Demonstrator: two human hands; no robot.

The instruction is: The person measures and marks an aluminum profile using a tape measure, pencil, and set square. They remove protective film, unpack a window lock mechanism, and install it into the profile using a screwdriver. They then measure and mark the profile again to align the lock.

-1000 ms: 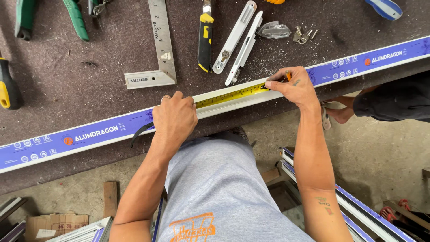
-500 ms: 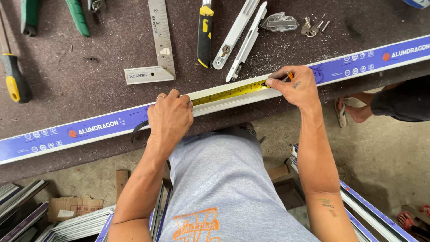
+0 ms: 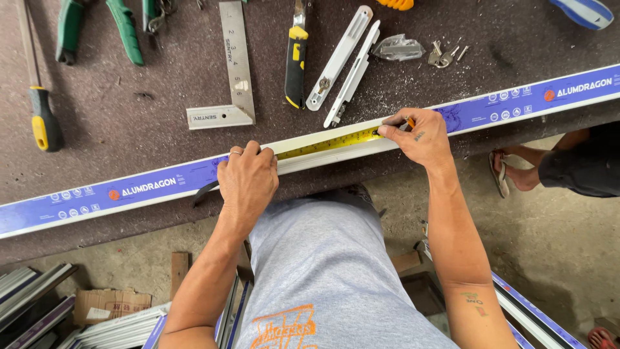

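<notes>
Between the hands, yellow tape measure [image 3: 329, 142] stretched flat along the aluminium profile [image 3: 161, 187] at the bench [image 3: 129, 129] edge. Left hand [image 3: 248, 184] pressing the tape down, right hand [image 3: 416, 136] pinching a marker [image 3: 409, 123] at the tape. Slightest tape slip risks a false mark.

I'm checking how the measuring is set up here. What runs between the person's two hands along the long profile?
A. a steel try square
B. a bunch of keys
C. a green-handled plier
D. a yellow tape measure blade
D: a yellow tape blade lies stretched along the profile from the left hand to the right hand.
</notes>
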